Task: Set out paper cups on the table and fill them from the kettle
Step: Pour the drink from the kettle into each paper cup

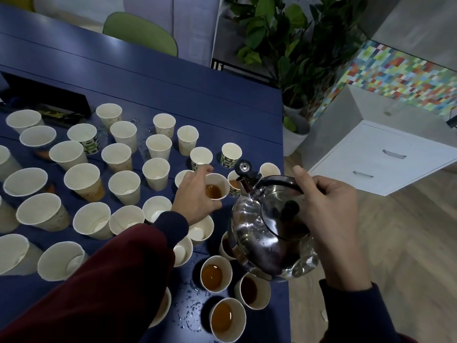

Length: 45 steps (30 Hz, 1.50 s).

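Observation:
My left hand [195, 198] grips a paper cup [217, 186] holding a little brown liquid, near the right side of the blue table [173, 82]. My right hand [329, 209] holds the black handle of a shiny steel kettle [269, 233], which is tilted with its spout toward that cup. Another partly filled cup [233, 183] stands just beyond the spout. Three cups with brown liquid [215, 273] [252, 290] [226, 319] stand under and in front of the kettle. Several empty paper cups [123, 186] cover the table to the left.
Water drops [190, 310] lie on the table near the filled cups. A dark box [49, 100] sits at the back left. A green chair [141, 33] stands behind the table. Potted plants [294, 129] and a white drawer cabinet [380, 159] stand beyond the table's right edge.

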Each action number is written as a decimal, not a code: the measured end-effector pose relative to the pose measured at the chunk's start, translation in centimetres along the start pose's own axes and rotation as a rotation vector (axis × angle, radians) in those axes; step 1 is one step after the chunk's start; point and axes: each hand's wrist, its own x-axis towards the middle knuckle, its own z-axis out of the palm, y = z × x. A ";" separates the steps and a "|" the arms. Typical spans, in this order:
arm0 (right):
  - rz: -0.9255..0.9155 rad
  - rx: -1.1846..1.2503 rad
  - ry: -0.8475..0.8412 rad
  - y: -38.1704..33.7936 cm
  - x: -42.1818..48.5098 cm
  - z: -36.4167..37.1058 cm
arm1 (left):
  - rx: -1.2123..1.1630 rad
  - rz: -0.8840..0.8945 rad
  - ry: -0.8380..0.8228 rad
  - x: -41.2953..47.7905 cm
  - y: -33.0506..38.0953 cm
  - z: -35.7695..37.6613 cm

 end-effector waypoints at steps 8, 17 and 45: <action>0.095 -0.007 0.048 0.8 1.1 0.1 | 0.136 -0.021 -0.147 2.5 -2.2 3.5; 0.102 -0.007 0.032 0.9 1.3 0.9 | 0.147 -0.054 -0.192 2.3 -3.2 4.3; -0.082 -0.179 -0.140 0.3 -3.2 0.0 | 0.151 0.136 0.025 -5.8 -0.4 -1.0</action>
